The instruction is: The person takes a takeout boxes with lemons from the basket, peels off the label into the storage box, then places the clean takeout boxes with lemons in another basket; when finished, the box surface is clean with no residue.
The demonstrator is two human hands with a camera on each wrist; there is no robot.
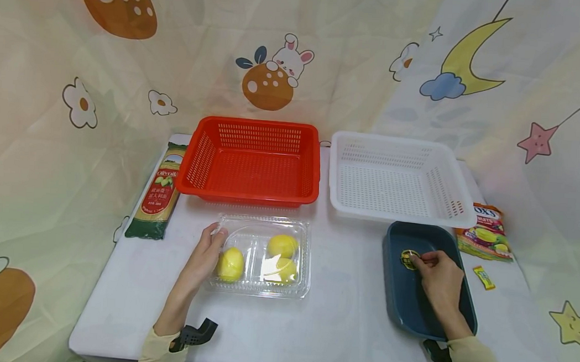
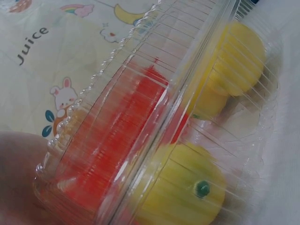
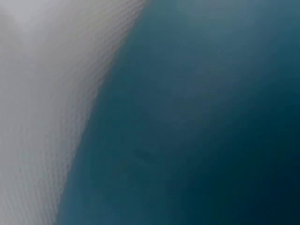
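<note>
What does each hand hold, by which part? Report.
The left hand grips the clear rectangular plastic box by its left edge's far end; the right hand seemingly pinches a round black-and-yellow item by its right edge.

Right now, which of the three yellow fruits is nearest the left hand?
The lone yellow fruit in the left part of the clear box, beside the left hand; the other two fruits sit close together in the right part.

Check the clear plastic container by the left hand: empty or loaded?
Loaded: the clear plastic container has three lemons showing through it in the head view.
</note>
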